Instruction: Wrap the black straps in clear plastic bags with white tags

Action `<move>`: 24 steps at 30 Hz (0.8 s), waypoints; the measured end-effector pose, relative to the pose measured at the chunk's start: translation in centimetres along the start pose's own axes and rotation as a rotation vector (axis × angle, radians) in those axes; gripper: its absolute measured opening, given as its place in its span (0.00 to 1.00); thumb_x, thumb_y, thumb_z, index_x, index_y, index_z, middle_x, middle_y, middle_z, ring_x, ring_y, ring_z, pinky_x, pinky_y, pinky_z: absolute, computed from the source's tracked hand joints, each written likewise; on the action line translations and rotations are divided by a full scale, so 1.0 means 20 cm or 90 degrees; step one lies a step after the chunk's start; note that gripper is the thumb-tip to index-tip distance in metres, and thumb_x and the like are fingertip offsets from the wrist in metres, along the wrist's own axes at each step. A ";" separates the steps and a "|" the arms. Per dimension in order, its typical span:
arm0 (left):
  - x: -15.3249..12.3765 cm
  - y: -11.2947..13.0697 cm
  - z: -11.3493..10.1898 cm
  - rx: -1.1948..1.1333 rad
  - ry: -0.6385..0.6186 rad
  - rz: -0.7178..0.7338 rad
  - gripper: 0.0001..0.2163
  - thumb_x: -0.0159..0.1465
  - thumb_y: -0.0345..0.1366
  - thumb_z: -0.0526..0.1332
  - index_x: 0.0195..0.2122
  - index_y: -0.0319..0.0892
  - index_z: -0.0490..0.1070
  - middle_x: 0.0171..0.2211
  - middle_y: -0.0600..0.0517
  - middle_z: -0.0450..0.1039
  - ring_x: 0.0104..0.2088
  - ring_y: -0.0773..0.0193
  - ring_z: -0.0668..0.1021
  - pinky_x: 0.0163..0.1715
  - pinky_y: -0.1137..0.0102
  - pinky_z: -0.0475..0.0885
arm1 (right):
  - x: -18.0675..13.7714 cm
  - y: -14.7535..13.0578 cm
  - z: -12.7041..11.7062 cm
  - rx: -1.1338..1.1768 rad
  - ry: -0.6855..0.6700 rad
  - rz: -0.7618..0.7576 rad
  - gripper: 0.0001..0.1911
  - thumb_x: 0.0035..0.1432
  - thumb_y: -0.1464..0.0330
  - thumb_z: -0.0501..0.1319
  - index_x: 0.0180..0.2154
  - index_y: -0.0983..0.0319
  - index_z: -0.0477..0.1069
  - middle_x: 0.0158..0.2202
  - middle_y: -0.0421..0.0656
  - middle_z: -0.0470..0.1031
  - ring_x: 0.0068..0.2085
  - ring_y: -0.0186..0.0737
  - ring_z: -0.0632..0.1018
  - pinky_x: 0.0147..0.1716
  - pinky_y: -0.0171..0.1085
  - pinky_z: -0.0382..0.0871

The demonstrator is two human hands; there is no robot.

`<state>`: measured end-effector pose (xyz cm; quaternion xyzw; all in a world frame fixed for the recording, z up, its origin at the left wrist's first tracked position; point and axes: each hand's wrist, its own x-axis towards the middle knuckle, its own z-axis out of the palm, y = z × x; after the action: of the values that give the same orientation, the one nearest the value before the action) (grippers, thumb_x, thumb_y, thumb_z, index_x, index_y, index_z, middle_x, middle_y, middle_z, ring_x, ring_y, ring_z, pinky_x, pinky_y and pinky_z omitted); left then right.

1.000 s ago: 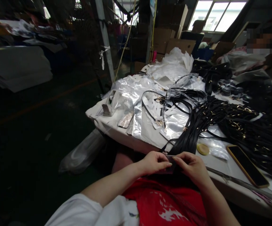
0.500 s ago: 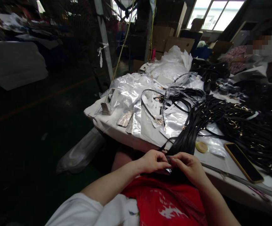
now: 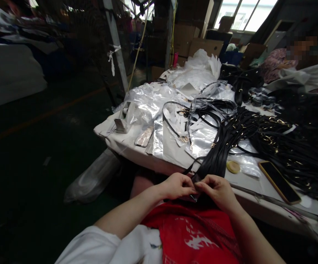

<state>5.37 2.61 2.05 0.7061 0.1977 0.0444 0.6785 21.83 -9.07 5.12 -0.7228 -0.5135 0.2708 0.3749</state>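
My left hand (image 3: 178,186) and my right hand (image 3: 216,187) meet just off the table's front edge, above a red apron (image 3: 192,234). Thumb and fingertips of each are pinched on a small piece of clear plastic film (image 3: 193,198), which glints below the left fingertips. Whether something dark lies inside the film I cannot tell; the fingers cover most of it. Right behind the hands, a bundle of black straps (image 3: 212,165) hangs over the edge. The straps spread across the table, with gold-coloured clasps (image 3: 271,139) at their ends.
On the white-covered table (image 3: 172,161) lie a phone with a yellow edge (image 3: 280,182), a yellow tape roll (image 3: 233,167), a patterned phone (image 3: 144,136), a tape dispenser (image 3: 122,121) and heaped clear plastic bags (image 3: 147,99). Another person (image 3: 278,64) is at the far right. A metal post (image 3: 116,47) stands beyond.
The view has turned slightly, so the table has shifted a little left. My fingertips have come slightly closer together on the film, and both hands stay in nearly the same place.
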 end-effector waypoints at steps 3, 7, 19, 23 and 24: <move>0.00 0.01 0.01 -0.003 -0.020 0.002 0.15 0.56 0.45 0.66 0.31 0.36 0.80 0.25 0.52 0.75 0.25 0.69 0.71 0.26 0.76 0.64 | 0.00 0.01 0.02 -0.010 0.037 0.002 0.18 0.50 0.60 0.68 0.16 0.59 0.68 0.17 0.39 0.71 0.21 0.36 0.71 0.20 0.33 0.62; 0.01 0.00 0.00 0.025 -0.015 0.003 0.10 0.56 0.40 0.67 0.31 0.37 0.80 0.25 0.53 0.75 0.27 0.68 0.72 0.27 0.76 0.65 | 0.01 -0.02 0.00 0.048 -0.040 0.005 0.07 0.54 0.62 0.66 0.33 0.58 0.80 0.33 0.43 0.82 0.34 0.44 0.80 0.34 0.37 0.73; 0.01 -0.01 0.02 0.010 -0.008 -0.013 0.16 0.55 0.47 0.67 0.31 0.37 0.77 0.26 0.52 0.75 0.26 0.68 0.73 0.26 0.76 0.65 | 0.00 -0.02 0.02 0.097 -0.056 -0.009 0.06 0.56 0.68 0.64 0.29 0.59 0.79 0.29 0.41 0.81 0.31 0.40 0.79 0.33 0.35 0.71; 0.01 0.01 0.06 -0.051 -0.055 0.002 0.19 0.57 0.51 0.64 0.30 0.36 0.75 0.25 0.51 0.74 0.25 0.68 0.73 0.26 0.75 0.66 | -0.01 -0.02 0.02 0.057 -0.052 -0.004 0.09 0.53 0.64 0.68 0.24 0.60 0.76 0.25 0.40 0.79 0.29 0.40 0.78 0.29 0.34 0.70; 0.01 0.00 0.07 -0.065 -0.063 -0.008 0.20 0.58 0.52 0.63 0.28 0.36 0.75 0.24 0.51 0.73 0.24 0.68 0.72 0.24 0.75 0.65 | 0.00 0.00 0.02 0.035 -0.036 0.009 0.11 0.51 0.63 0.69 0.21 0.60 0.74 0.23 0.40 0.78 0.27 0.39 0.78 0.27 0.34 0.69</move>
<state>6.09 1.42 1.95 0.6707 0.1658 0.0150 0.7228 21.49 -9.06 5.00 -0.7079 -0.5109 0.3082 0.3779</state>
